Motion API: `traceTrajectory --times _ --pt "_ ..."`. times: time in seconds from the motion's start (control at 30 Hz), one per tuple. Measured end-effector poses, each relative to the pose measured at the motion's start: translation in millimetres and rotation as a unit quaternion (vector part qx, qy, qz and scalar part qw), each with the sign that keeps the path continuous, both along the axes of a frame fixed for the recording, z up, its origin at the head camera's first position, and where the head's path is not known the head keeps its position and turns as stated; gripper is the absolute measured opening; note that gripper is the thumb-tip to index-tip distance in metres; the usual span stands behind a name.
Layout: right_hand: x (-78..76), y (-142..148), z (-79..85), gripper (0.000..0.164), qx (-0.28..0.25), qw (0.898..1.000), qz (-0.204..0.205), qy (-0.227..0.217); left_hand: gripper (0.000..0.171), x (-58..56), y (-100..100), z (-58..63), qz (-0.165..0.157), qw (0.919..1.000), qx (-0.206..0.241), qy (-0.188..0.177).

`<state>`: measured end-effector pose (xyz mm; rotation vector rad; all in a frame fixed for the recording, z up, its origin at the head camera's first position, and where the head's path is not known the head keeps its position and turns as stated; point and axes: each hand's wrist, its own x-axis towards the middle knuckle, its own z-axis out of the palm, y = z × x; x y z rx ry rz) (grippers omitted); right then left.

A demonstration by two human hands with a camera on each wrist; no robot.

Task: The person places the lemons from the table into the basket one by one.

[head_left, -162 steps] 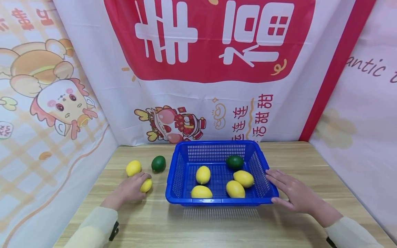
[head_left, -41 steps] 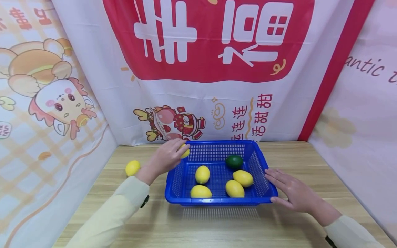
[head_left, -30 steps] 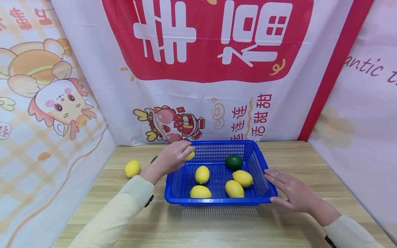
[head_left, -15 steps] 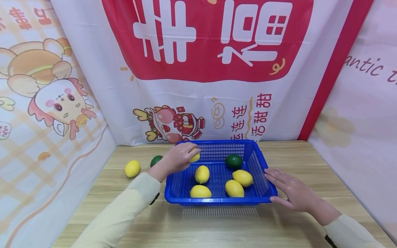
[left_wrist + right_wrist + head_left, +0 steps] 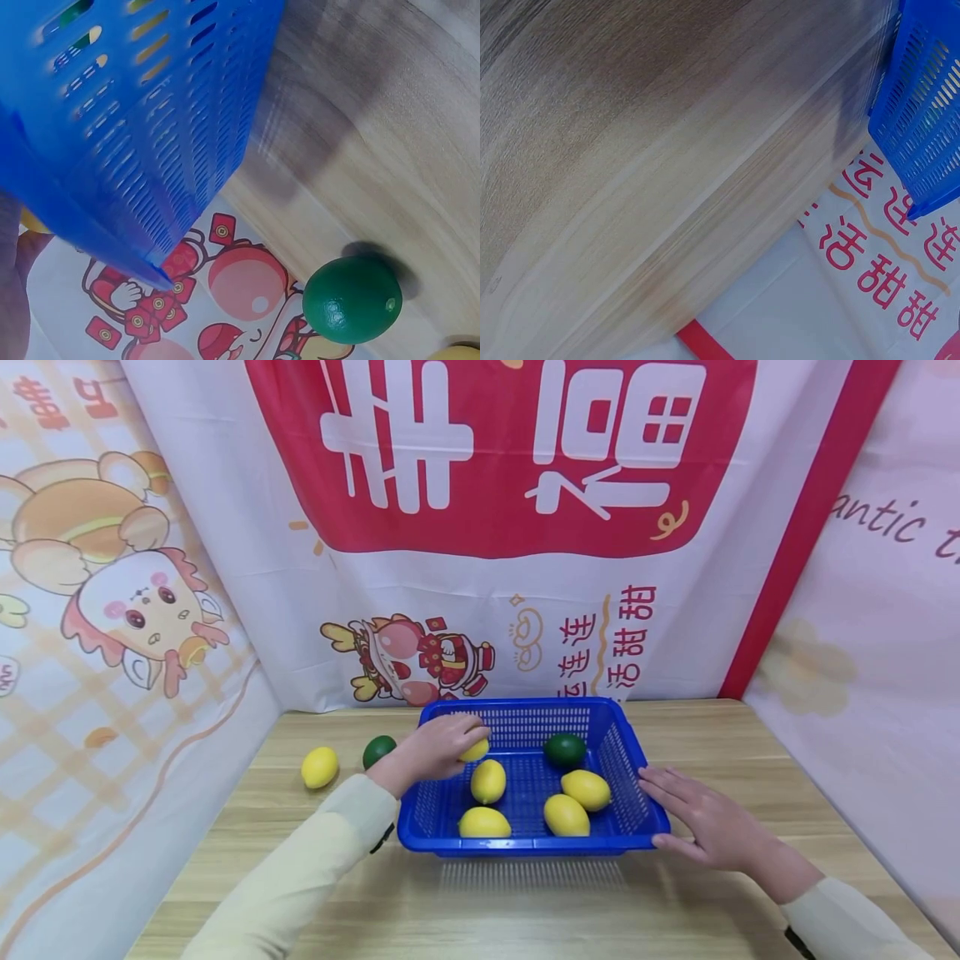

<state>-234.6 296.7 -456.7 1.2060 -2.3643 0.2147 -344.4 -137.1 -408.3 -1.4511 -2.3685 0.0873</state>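
Note:
My left hand (image 5: 442, 747) reaches over the left side of the blue basket (image 5: 536, 843) and grips a yellow lemon (image 5: 476, 749). That lemon is inside the rim, above the basket's left part. Below it lie two more lemons, one upright (image 5: 488, 782) and one near the front wall (image 5: 484, 822). On the basket's right side rest two lemons (image 5: 587, 791) and a dark green lemon-shaped fruit (image 5: 565, 750). My right hand (image 5: 712, 820) rests with straight fingers against the basket's right rim. In the left wrist view, the basket wall (image 5: 150, 135) hides most of the left hand.
On the wooden table (image 5: 360, 893), left of the basket, lie a yellow lemon (image 5: 320, 767) and a green fruit (image 5: 379, 751), the latter partly behind my left wrist. A printed white and red cloth (image 5: 495, 585) hangs at the table's back edge, with more cloth at both sides.
My left hand took hold of a lemon on the table at left, carried it right over the basket's rim, and has lowered it slightly inside. The right hand stays at the rim.

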Motion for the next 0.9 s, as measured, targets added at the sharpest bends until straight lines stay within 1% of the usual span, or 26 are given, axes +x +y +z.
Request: traceTrajectory --times 0.27,0.47,0.67,0.9 --pt "0.2 0.0 0.9 0.066 0.005 1.000 -0.009 -0.008 0.051 2.3 3.4 -0.5 0.028 0.9979 -0.014 -0.057" --pt "0.1 -0.2 1.4 0.066 0.005 1.000 -0.005 -0.003 0.052 2.3 2.7 -3.2 0.044 0.9952 -0.017 -0.085" --pt "0.4 -0.9 2.2 0.066 0.000 1.000 0.003 0.004 0.053 2.7 2.6 -4.7 0.063 0.9923 -0.028 -0.103" --pt "0.2 -0.5 1.5 0.066 -0.001 1.000 0.005 0.012 0.052 3.9 1.8 -4.5 0.064 0.9921 -0.031 -0.103"
